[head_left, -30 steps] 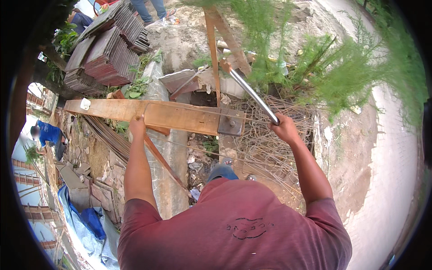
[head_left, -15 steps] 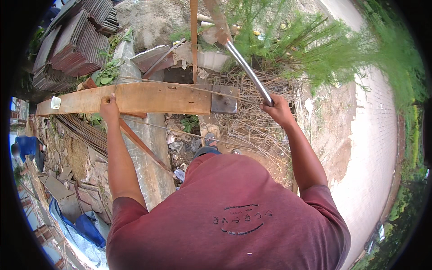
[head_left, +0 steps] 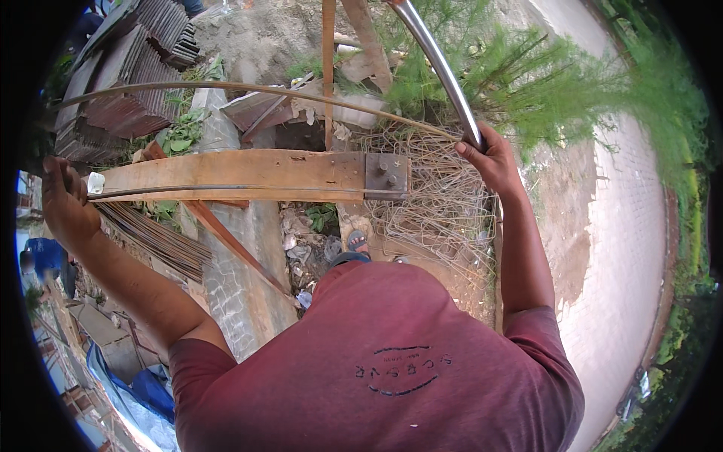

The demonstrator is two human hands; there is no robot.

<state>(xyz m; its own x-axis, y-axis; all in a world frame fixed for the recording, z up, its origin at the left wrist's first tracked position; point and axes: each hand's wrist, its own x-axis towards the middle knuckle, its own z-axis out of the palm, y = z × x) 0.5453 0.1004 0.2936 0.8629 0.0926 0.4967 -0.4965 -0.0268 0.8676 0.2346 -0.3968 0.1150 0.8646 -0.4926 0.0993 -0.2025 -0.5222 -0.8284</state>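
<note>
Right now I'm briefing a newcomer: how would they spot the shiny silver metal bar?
Find the tangle of thin, bent metal rods. At its upper right, the bare right hand holds one end of the shiny silver metal bar. It is thicker and brighter than those dull rods.

Plank (head_left: 248, 175): orange-brown, dark flecks near far edge. Metal plate (head_left: 395, 175) at plank's right end: dark grey. Pipe (head_left: 443, 69): shiny silver. Rod (head_left: 248, 87) beyond plank's far edge: dull brown. Shirt (head_left: 452, 331): maroon, black print. Tarp (head_left: 153, 389): bright blue. Foliage (head_left: 527, 94): green.
</note>
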